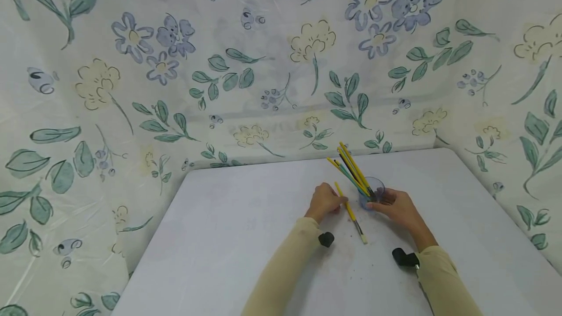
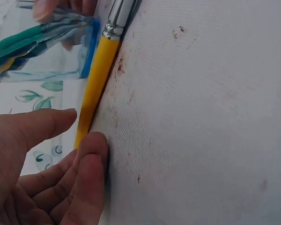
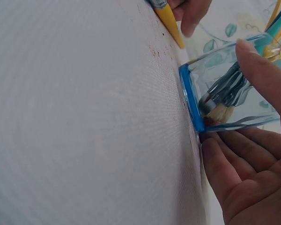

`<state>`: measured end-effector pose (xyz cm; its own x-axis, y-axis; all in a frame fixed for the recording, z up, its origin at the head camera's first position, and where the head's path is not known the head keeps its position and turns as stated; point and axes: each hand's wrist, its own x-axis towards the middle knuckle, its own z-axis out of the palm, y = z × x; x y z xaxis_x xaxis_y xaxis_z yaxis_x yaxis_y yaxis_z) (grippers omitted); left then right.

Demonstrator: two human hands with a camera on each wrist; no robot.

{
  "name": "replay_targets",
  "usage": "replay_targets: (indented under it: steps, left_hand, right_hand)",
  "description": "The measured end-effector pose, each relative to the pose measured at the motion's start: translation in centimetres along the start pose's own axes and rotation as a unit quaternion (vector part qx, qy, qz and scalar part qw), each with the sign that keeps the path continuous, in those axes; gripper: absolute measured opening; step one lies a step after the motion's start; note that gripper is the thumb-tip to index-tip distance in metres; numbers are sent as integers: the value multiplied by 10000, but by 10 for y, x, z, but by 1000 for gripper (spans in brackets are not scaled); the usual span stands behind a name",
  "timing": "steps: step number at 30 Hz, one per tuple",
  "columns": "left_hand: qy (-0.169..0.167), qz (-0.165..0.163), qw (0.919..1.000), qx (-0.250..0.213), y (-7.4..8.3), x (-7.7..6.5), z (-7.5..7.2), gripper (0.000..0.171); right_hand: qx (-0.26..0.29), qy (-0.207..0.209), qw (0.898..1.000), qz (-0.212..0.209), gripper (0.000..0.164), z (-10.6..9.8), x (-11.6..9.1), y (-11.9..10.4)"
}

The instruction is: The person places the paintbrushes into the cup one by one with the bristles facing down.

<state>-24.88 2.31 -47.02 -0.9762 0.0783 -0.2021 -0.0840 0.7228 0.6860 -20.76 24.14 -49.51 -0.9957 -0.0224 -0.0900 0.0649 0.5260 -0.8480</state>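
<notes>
A paintbrush with a yellow handle and a silver ferrule lies on the white table, its pale bristles toward the near side. Beside its handle is my left hand; the left wrist view shows a gap between thumb and fingertips, with the handle's end behind them. My right hand holds a clear cup with a blue base, thumb on one side and fingers on the other. Several paintbrushes with yellow, green and dark handles lean in the cup, bristles down.
The white tabletop bears small dark specks and a brownish smudge near the brush. Behind and beside it hangs a floral-patterned sheet. Black wrist cameras sit at both sleeves.
</notes>
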Motion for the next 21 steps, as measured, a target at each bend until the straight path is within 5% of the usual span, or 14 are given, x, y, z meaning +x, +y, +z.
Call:
replay_targets:
  steps: [21]
  left_hand:
    - [-144,-345,9975,594,14,-10,-4,30]
  right_hand:
    - [18,-46,10000,-15,85,0,-3,-4]
